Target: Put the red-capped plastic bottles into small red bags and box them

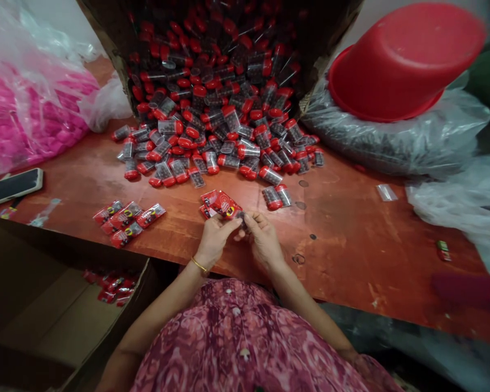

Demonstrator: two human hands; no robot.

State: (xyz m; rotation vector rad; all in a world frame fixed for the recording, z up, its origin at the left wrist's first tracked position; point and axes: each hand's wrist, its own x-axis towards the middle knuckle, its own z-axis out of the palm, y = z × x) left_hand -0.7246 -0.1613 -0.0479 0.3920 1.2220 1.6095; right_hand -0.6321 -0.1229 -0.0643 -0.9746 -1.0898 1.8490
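Note:
My left hand (213,237), with a gold bangle at the wrist, pinches a small red printed packet (227,206) over the table. Close against it, my right hand (265,239) has thumb and finger closed at the packet's lower right end. A small dark bit shows between the fingertips; its kind is unclear. Under the packet's left side lie more red printed pieces (206,211). Two clear containers with red caps (273,198) lie just beyond my right hand. Several finished-looking red packets (122,223) rest in a cluster to the left.
A large heap of red-capped clear containers (188,141) spills from a carton (110,54). A phone (14,188) and a pink-filled bag (32,109) are left. A red bucket (396,65) sits upside down on a plastic bag (392,144). Below the edge, an open carton (73,321) holds red packets.

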